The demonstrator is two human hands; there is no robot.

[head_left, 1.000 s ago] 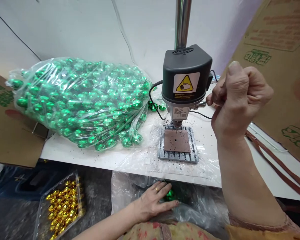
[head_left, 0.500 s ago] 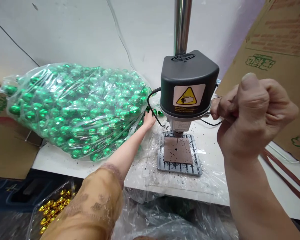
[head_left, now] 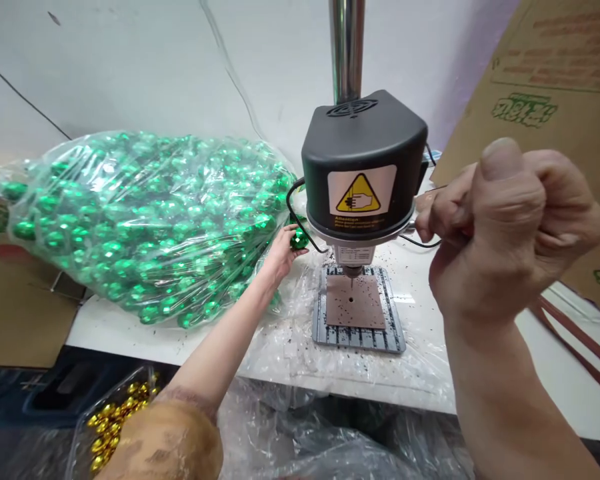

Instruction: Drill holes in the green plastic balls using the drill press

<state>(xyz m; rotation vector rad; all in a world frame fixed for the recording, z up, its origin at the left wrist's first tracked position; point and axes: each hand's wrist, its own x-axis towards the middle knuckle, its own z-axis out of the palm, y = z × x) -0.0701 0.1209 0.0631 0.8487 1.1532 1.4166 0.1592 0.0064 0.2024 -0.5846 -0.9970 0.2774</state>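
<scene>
My left hand (head_left: 281, 252) has its fingers closed around a shiny green faceted bead (head_left: 299, 239), at the right end of a large clear plastic bag of green beads (head_left: 160, 220). A black drill press (head_left: 363, 167) with a yellow hand-warning label stands right of that hand. My right hand (head_left: 510, 227) is raised beside the press, wrapped around its feed handle, which is mostly hidden by the fingers. Below the drill bit (head_left: 352, 281), a brown square plate (head_left: 357, 313) with a small hole lies on the grey slotted base (head_left: 395, 337).
Dark shavings and loose clear plastic (head_left: 285, 347) cover the white table around the base. Gold beads (head_left: 110, 427) fill a clear container at lower left. Cardboard boxes (head_left: 545, 87) stand on both sides. A brown strap (head_left: 580, 347) lies at the right, and a black cable (head_left: 290, 200) loops beside the press.
My left hand has drawn back slightly from behind the cable, with the green bead now showing in its fingers. My right hand stays on the handle. The view has shifted a little.
</scene>
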